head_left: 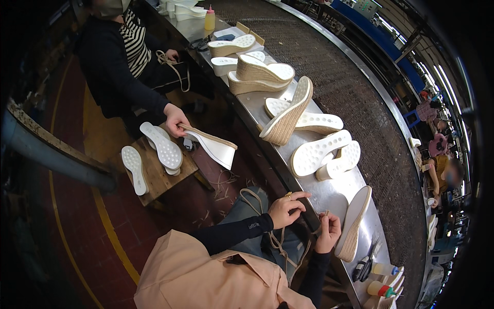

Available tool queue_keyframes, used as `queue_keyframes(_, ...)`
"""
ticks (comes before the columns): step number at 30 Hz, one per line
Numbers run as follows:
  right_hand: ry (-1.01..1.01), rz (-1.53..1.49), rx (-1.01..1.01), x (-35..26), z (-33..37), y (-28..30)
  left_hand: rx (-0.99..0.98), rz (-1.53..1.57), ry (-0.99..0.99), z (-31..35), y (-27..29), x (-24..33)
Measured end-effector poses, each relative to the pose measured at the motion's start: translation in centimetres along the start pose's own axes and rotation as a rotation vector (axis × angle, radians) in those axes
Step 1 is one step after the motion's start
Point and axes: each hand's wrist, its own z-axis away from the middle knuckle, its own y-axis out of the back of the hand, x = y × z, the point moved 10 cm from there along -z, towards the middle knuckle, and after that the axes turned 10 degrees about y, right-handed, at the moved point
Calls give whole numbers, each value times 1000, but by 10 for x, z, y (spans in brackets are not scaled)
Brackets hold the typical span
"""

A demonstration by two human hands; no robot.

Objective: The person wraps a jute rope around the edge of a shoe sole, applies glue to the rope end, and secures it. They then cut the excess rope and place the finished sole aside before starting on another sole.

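Beige cord [278,243] here, looping across the lap at the lower centre of the frame, and just above it both hands are at the near edge of the steel worktop [337,193]. Right hand [328,233]: thumb and fingertips closed, pinching a small tan strip [326,213], too small to say whether it's an end of that cord. Left hand [287,210], ring on a finger: index stretched out towards the metal edge, the others half bent, palm turned away, so no telling whether it grips anything. Just beside the right hand, a wedge sole [355,222] lies on its side, pale top, woven tan flank. Down at lower right, black-handled scissors [364,265] lie near a blue-capped bottle [385,269] and a yellow bottle with a red cap [380,289]. Up through the centre, more white-topped wedges [320,153] lie at all angles, some leaning on each other, a dark mesh belt [329,56] running alongside. And over at upper left, a co-worker [110,62] grips a white wedge [211,145] by one end, beside a wooden stool [157,193] carrying white soles [163,147].
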Motion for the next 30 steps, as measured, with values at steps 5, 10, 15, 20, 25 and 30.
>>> queue_keyframes(5, -1, -3, 0, 1, 0, 0, -29, 83, 82, 7, 4, 4)
queue_keyframes(10, -1, 11, 6, 1, 0, 1, 8, 77, 208, 44, 30, -5)
queue_keyframes(15, -9, -16, 6, 2, 0, 1, 186, 115, 418, 76, 82, -48)
queue_keyframes(20, -10, -43, -6, 3, -1, 0, 651, 314, 449, 83, 169, -77)
queue_keyframes(25, -1, -35, -10, 3, -1, 2, 1009, 136, 268, 69, 275, -69)
queue_keyframes(30, -4, -33, -11, 3, -1, 1, 954, 242, 637, 56, 315, -98)
